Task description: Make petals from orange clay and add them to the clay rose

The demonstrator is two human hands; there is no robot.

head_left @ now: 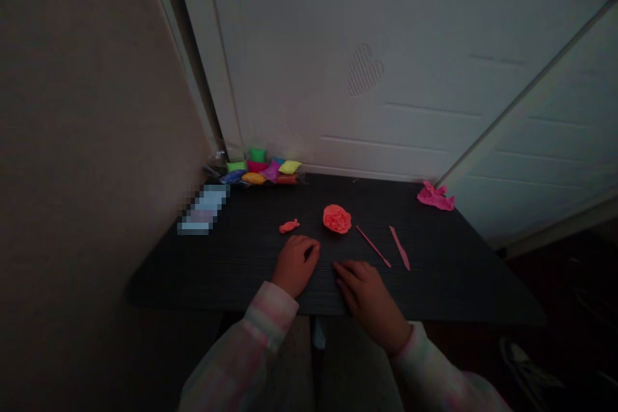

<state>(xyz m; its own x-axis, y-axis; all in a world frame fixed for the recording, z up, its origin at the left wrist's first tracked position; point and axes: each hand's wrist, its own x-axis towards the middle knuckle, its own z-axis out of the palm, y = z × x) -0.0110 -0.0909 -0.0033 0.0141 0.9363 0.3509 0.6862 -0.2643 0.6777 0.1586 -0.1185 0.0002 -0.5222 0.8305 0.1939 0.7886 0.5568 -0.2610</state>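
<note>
My left hand (296, 265) rests on the dark tabletop with loosely bent fingers and a gap beside the thumb; I see nothing in it. Just beyond it lies a small twisted coral-coloured lump (289, 226), not touching the fingers. My right hand (369, 299) lies near the front edge, its fingers stretched out to the left and holding nothing. Past both hands sits a round coral flower (337, 219) with ruffled petals. To its right are a thin pink stick tool (373, 246) and a flat pink knife-shaped tool (400, 248).
Several coloured soft packets (254, 176) are piled at the back left, with clear wrapping around them. A blurred-out pale rectangle (203, 209) lies on the left side. Crumpled pink material (436, 196) sits at the back right corner. A white panelled surface (410, 77) rises behind the table (449, 283).
</note>
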